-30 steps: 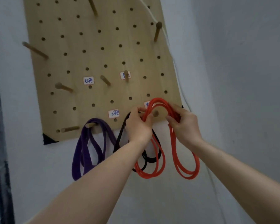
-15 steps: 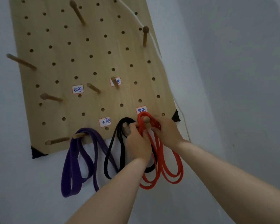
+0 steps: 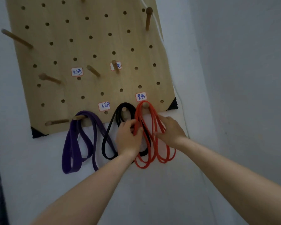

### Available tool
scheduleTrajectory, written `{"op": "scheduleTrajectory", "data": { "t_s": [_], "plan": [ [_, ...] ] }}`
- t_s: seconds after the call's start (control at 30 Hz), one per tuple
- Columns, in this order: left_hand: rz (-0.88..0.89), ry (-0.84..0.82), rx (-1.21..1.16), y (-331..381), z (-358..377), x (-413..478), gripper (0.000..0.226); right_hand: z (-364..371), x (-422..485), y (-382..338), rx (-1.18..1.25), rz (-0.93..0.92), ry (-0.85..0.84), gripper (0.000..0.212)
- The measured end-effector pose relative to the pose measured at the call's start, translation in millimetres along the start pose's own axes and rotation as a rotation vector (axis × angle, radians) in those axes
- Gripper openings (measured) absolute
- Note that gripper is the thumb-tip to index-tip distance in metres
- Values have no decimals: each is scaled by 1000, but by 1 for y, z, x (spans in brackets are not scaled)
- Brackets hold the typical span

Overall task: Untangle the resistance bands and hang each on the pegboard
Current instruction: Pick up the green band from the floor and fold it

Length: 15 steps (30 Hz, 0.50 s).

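Two raised arms, left hand [image 3: 129, 139] and right hand [image 3: 169, 132], each grip clamped on the red band [image 3: 137, 118].

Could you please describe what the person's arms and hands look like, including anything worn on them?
The left forearm and right forearm are bare as far as the frame shows, with no sleeves in view. The left hand and right hand wear no gloves. No watch, bracelet or strap shows at either wrist. The fingers are slightly blurred, so a thin ring cannot be ruled out.

Dim, even indoor light; soft motion blur throughout, wide-angle bending at edges.
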<state>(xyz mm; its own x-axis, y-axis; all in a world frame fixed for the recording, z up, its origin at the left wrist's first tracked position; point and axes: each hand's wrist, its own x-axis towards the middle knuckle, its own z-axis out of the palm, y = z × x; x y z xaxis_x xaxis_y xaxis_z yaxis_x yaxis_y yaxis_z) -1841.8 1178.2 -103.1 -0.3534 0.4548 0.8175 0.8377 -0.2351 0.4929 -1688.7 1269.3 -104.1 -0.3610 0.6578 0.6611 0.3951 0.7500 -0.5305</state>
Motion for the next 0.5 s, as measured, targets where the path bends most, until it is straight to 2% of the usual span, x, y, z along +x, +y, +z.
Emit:
{"op": "scheduleTrajectory", "data": {
  "t_s": [0.07, 0.13, 0.2, 0.3, 0.5],
  "plan": [
    [20, -39, 29, -3, -19, -17, 29, 1, -25, -6, 1, -12, 40, 68],
    [24, -115, 31, -8, -40, -33, 23, -1, -52, -14, -4, -61, 64, 53],
    [4, -331, 3, -17, -64, -50, 17, -2, -81, -23, 19, -102, 19, 31],
    [-13, -668, 32, -39, -95, -83, 24, 1, -121, -31, 43, -131, -130, 17],
    [-87, -871, 58, -98, -134, -182, 18, 23, -200, -21, 59, -43, -519, 14]
  ]
}}
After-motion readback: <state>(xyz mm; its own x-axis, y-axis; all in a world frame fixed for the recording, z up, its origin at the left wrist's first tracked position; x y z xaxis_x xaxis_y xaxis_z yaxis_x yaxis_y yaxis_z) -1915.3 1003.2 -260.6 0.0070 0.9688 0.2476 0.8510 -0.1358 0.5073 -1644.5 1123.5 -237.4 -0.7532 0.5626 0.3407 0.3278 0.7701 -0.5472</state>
